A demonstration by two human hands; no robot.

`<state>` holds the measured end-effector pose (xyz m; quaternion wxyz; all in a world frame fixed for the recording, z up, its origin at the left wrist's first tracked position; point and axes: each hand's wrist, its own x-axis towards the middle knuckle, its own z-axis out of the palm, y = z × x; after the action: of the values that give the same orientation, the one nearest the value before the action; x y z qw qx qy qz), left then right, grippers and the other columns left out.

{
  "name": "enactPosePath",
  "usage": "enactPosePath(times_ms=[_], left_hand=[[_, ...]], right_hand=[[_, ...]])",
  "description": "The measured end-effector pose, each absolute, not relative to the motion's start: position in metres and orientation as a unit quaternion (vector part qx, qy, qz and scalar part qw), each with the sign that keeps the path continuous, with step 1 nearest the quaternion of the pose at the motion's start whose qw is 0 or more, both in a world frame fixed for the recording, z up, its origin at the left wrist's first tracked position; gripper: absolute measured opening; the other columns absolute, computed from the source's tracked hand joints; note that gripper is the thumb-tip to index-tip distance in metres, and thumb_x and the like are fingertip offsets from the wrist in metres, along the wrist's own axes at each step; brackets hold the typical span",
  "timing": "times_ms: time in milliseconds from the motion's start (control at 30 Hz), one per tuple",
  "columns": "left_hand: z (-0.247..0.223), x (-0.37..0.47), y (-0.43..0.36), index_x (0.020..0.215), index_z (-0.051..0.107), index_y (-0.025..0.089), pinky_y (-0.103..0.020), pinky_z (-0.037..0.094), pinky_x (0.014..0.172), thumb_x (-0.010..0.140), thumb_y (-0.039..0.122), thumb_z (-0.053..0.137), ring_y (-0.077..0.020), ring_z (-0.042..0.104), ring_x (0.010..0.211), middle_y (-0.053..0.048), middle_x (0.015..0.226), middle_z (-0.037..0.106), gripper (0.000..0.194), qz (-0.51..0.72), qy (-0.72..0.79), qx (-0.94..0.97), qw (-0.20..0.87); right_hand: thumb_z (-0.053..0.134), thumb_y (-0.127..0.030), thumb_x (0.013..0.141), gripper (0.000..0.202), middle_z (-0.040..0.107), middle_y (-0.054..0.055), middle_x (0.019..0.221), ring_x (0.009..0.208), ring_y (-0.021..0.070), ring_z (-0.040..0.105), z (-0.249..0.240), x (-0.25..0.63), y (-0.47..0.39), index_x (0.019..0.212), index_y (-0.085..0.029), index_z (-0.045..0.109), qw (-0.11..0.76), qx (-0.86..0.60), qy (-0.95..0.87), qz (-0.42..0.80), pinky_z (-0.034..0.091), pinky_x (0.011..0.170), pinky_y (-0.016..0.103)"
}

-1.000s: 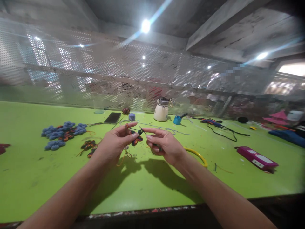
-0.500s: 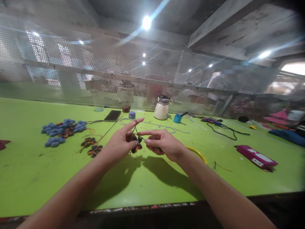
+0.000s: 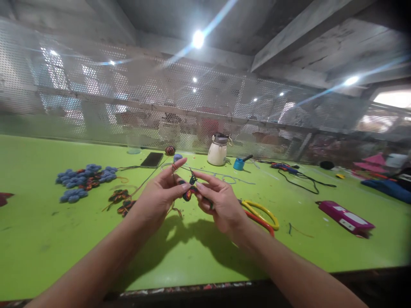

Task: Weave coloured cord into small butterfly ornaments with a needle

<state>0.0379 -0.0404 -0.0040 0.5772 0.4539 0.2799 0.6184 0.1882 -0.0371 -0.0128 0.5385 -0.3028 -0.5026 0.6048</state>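
Here, two hands, left hand [image 3: 159, 194] and right hand [image 3: 218, 199], pinch one crochet piece [image 3: 188, 193]

We can read no text, number or brand anywhere. The pink box [image 3: 345, 216] on the right carries white labels, but their print is too small and blurred for us to make out. The phone [image 3: 151, 159] lies with a dark screen, and the white jar [image 3: 217, 152] shows no lettering we can read.
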Motion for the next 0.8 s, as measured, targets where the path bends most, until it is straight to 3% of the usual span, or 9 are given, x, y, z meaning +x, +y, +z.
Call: enactPosePath(times_ms=[233, 533, 800], left_hand=[[-0.003, 0.027, -0.036, 0.1, 0.074, 0.013, -0.017, 0.049, 0.066, 0.068, 0.001, 0.072, -0.0102, 0.065, 0.072, -0.004, 0.083, 0.071, 0.035, 0.544, 0.279, 0.403, 0.681], [0.003, 0.019, -0.035, 0.097, 0.075, 0.013, -0.018, 0.046, 0.062, 0.068, 0.004, 0.074, -0.0103, 0.063, 0.066, -0.006, 0.074, 0.073, 0.03, 0.551, 0.325, 0.432, 0.636], [0.003, 0.01, -0.034, 0.108, 0.071, 0.018, -0.023, 0.043, 0.067, 0.07, 0.016, 0.076, -0.012, 0.063, 0.072, -0.003, 0.073, 0.073, 0.039, 0.506, 0.337, 0.541, 0.581]], right_hand=[[0.07, -0.027, 0.075, 0.035, 0.042, -0.007, 0.051, 0.043, 0.0052, 0.026, -0.014, 0.192, -0.036, 0.11, -0.024, 0.072, 0.551, -0.27, -0.581, 0.535, 0.017, 0.041, 0.021], [0.069, -0.025, 0.076, 0.028, 0.037, -0.008, 0.049, 0.042, 0.0049, 0.023, -0.013, 0.197, -0.031, 0.103, -0.021, 0.074, 0.524, -0.278, -0.624, 0.509, 0.017, 0.041, 0.022], [0.061, -0.025, 0.083, 0.032, 0.033, -0.007, 0.05, 0.047, 0.0068, 0.023, -0.002, 0.216, -0.024, 0.111, -0.014, 0.072, 0.417, -0.316, -0.763, 0.379, 0.018, 0.044, 0.023]])
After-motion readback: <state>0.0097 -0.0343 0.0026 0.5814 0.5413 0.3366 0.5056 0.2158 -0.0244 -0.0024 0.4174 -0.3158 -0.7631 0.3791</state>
